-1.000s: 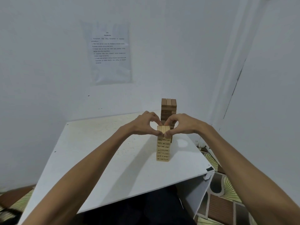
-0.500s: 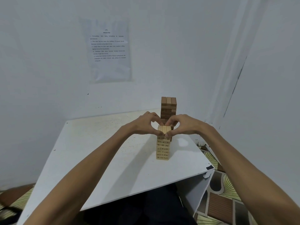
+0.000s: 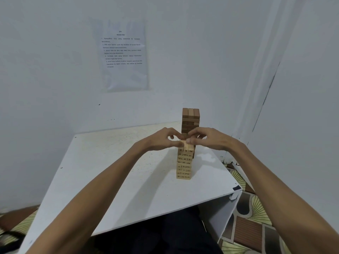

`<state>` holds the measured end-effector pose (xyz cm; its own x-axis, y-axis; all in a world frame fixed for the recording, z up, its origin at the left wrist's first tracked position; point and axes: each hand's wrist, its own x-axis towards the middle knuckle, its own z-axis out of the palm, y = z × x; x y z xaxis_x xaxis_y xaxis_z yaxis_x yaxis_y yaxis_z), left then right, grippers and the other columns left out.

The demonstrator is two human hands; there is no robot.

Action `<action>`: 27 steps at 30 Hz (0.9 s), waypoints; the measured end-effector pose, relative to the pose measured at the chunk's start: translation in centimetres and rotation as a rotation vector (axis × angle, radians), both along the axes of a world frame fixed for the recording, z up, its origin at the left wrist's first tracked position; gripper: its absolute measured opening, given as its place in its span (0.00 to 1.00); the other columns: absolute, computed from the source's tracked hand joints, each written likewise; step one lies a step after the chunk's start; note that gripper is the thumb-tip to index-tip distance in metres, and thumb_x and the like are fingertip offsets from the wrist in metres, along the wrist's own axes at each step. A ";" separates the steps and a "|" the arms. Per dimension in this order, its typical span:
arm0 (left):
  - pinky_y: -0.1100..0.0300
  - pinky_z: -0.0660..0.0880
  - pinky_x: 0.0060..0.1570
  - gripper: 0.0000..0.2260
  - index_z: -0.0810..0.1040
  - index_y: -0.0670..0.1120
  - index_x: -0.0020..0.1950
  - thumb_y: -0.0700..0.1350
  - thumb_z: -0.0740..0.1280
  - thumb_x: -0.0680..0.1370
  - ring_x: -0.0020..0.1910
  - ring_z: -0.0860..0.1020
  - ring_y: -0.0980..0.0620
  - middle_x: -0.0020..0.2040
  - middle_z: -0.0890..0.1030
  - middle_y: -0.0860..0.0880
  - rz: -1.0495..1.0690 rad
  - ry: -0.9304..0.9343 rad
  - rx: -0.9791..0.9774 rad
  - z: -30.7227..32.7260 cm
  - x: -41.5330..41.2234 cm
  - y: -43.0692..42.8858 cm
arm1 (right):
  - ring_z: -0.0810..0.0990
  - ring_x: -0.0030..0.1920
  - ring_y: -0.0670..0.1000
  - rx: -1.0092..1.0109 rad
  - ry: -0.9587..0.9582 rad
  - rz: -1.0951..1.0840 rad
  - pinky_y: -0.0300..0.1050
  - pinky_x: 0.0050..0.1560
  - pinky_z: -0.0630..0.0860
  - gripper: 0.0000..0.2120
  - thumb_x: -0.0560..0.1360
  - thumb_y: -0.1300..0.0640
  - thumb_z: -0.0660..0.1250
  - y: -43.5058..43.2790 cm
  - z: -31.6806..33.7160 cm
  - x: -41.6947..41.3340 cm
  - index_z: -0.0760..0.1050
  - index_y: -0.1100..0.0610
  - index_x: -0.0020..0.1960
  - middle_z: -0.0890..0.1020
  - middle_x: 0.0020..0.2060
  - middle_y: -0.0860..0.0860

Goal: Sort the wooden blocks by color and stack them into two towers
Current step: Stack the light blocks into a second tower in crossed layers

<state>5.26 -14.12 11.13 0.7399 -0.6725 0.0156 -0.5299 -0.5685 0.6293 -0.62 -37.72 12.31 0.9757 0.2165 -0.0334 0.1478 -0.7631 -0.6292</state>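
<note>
white table [image 3: 110, 171] holds light tower [image 3: 184, 165], paper [image 3: 124, 55] on wall

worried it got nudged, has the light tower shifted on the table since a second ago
No. The light tower stands in the same spot relative to the black mark at the corner of the table.

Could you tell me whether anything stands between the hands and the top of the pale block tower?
Nothing visible does. The left hand and right hand pinch the top layer of the pale wooden block tower with printed numbers from either side. The dark brown wooden block tower stands behind them, out of the way.
</note>
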 end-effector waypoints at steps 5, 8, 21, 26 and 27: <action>0.60 0.68 0.56 0.24 0.79 0.49 0.65 0.53 0.61 0.71 0.61 0.73 0.56 0.64 0.78 0.54 0.038 0.084 -0.023 -1.1 -0.1 1.3 | 0.77 0.60 0.43 0.128 0.025 -0.052 0.45 0.55 0.75 0.17 0.72 0.31 0.60 -0.9 -1.5 -0.2 0.76 0.35 0.57 0.79 0.57 0.37; 0.57 0.70 0.59 0.25 0.78 0.51 0.67 0.53 0.64 0.70 0.62 0.75 0.57 0.65 0.78 0.56 0.037 0.079 0.024 -2.0 -0.2 1.7 | 0.77 0.61 0.44 0.137 0.030 -0.041 0.45 0.58 0.75 0.26 0.69 0.33 0.64 -1.5 -2.7 -0.5 0.76 0.41 0.63 0.80 0.60 0.40; 0.53 0.71 0.66 0.30 0.72 0.50 0.72 0.51 0.68 0.69 0.64 0.74 0.56 0.68 0.76 0.54 -0.010 0.154 0.124 -5.4 -0.9 1.3 | 0.74 0.67 0.43 0.038 0.179 -0.030 0.50 0.69 0.72 0.31 0.67 0.47 0.67 -2.5 -7.1 -0.9 0.70 0.44 0.71 0.76 0.66 0.41; 0.53 0.70 0.68 0.28 0.71 0.51 0.72 0.52 0.75 0.74 0.66 0.73 0.54 0.67 0.75 0.55 0.001 0.174 0.115 -8.5 -1.4 1.2 | 0.74 0.64 0.41 0.020 0.128 -0.046 0.45 0.63 0.74 0.34 0.69 0.38 0.74 -1.5 -10.4 -2.1 0.71 0.44 0.71 0.76 0.63 0.37; 0.52 0.70 0.68 0.28 0.72 0.51 0.72 0.54 0.75 0.73 0.66 0.73 0.54 0.66 0.76 0.56 0.004 0.172 0.104 -8.8 -1.4 1.2 | 0.74 0.64 0.41 0.035 0.107 -0.050 0.43 0.60 0.74 0.33 0.69 0.38 0.75 -1.4 -10.9 -2.2 0.72 0.44 0.71 0.77 0.63 0.36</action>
<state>3.89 -12.89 2.28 0.7287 -0.6606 -0.1804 -0.4173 -0.6372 0.6480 -2.84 -39.10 1.44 0.9765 0.1705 -0.1315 0.0404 -0.7449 -0.6659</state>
